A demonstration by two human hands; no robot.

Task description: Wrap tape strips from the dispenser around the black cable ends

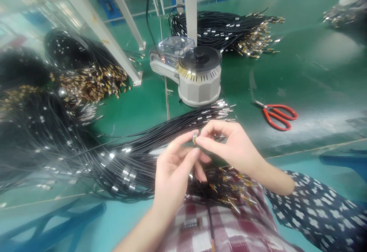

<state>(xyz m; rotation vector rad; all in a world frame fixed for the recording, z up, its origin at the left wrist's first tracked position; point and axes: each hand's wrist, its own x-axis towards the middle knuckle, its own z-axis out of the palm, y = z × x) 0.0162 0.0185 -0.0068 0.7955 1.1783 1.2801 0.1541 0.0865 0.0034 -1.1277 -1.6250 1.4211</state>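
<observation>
My left hand (176, 168) and my right hand (229, 137) meet over the bundles of black cables. Between their fingertips is a small silvery piece (195, 134) with a gold-coloured bit at its lower edge; whether it is a cable end or a strip on one, I cannot tell. My right thumb and forefinger pinch it, and the left forefinger and thumb close on it from the other side. Below the hands, a cable bundle (229, 191) with gold-coloured ends lies over the checked apron. Another bundle (183, 124) with silvery ends lies just beyond.
A round tape dispenser (200, 87) stands beyond the hands. Red-handled scissors or nippers (279, 115) lie to the right on the green table (309, 76). Coiled cables are heaped at the left (69, 53) and behind the dispenser (218, 24). White posts (191, 11) rise from the table.
</observation>
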